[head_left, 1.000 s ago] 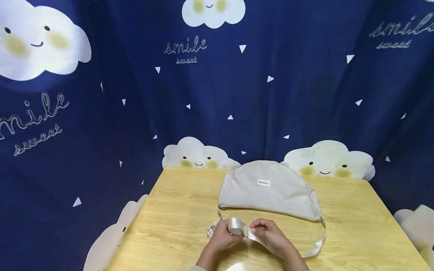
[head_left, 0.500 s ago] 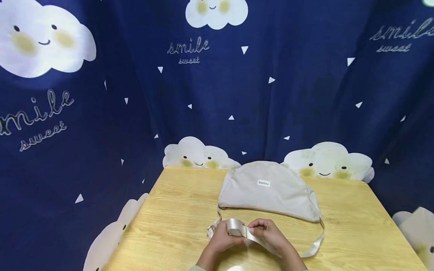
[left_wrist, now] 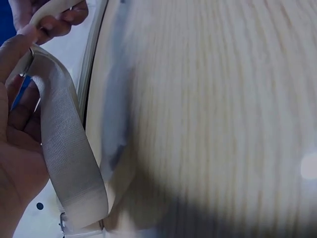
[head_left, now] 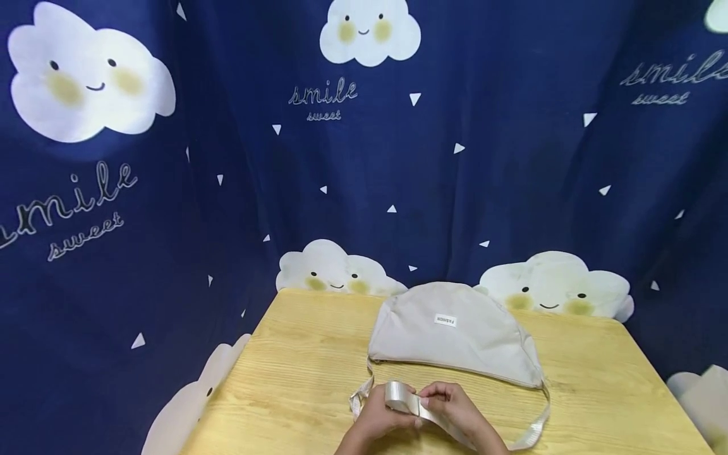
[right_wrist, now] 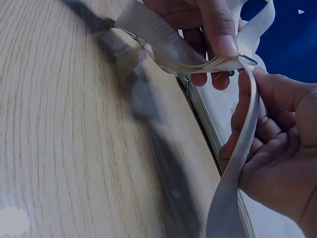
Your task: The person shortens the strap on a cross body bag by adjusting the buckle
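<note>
A pale beige bag strap [head_left: 446,427] runs between my two hands and bends into a loop near the left one. My left hand [head_left: 378,416] pinches the strap beside a thin metal slider buckle [right_wrist: 246,60], with the thumb on top. Close by on the other side, my right hand [head_left: 455,411] grips the strap between thumb and fingers at the buckle. In the left wrist view, the strap's flat band [left_wrist: 69,144] hangs past the left palm. The strap belongs to a beige half-round bag [head_left: 455,344] with a small white label, lying just beyond the hands.
Under everything is a light wood-grain table [head_left: 307,341]. A dark blue curtain [head_left: 364,158] printed with smiling clouds stands behind and at both sides. Further strap lengths lie on the table at the bag's left and right ends.
The whole head view has shifted slightly down and right as the camera tilted. Both hands keep their hold at the buckle, and the bag stays where it lay.
</note>
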Demonstrator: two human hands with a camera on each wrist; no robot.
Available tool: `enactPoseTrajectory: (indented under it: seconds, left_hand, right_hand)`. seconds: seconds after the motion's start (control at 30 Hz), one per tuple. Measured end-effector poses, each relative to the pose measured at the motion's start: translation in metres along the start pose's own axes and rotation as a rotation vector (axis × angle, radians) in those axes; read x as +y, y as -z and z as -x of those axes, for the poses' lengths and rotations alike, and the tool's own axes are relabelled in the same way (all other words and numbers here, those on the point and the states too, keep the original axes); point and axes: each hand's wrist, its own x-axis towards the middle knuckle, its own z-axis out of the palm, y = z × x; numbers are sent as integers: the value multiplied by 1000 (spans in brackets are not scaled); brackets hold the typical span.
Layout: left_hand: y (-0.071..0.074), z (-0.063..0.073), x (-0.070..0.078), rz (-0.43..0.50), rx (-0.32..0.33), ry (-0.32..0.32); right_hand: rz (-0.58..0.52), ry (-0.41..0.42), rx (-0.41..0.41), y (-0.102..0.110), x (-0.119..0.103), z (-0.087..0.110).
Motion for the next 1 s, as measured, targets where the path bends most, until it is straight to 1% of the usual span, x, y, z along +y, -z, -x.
enactPoseTrajectory:
  seconds: [0.07,0.17,0.23,0.33,0.47,0.57,0.77,0.9,1.0]
  left_hand:
    - [-2,3,-3,17,-6,6]
    - [-3,4,-4,-15,19,-3]
    - [-2,4,-3,-32,41,-3]
    - [-1,2,-1,-42,68,20]
    - [2,2,1,-56,83,55]
    - [3,4,2,-82,83,57]
    - [5,7,3,-84,80,80]
    - [6,7,3,-67,69,90]
    - [6,7,0,-65,59,76]
  right_hand:
    - [-22,-10,-4,-2,2,2]
    - [-18,-20,3,-3,2,4]
    - [11,-18,8,-2,-1,3]
    - [53,-13,2,-1,-5,1]
    - [94,-7,-7,4,-7,1]
    - [119,-17,-2,9,-3,6]
    - [131,-51,5,17,5,15]
    - [166,-42,5,18,6,13]
    - [194,-33,5,15,4,9]
